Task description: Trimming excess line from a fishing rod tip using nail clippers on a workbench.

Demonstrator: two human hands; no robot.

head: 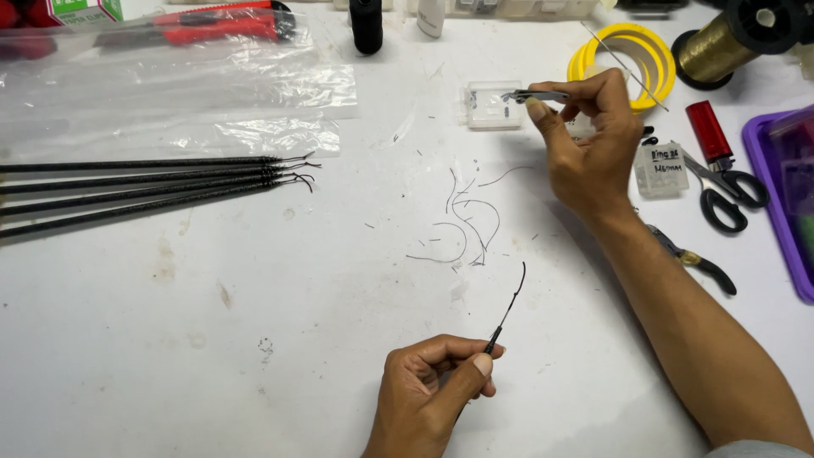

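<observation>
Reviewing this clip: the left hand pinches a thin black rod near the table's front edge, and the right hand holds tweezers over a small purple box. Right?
Not quite. The head view shows the right hand holding the tweezers over a small clear box, not a purple one. The left hand does pinch the thin black rod.

- Your left hand [432, 386] hides the thin black rod's [507, 312] lower end.
- The four dark rods [144, 187] run off the left edge.
- The purple tray [776, 203] is cut off at right.
</observation>
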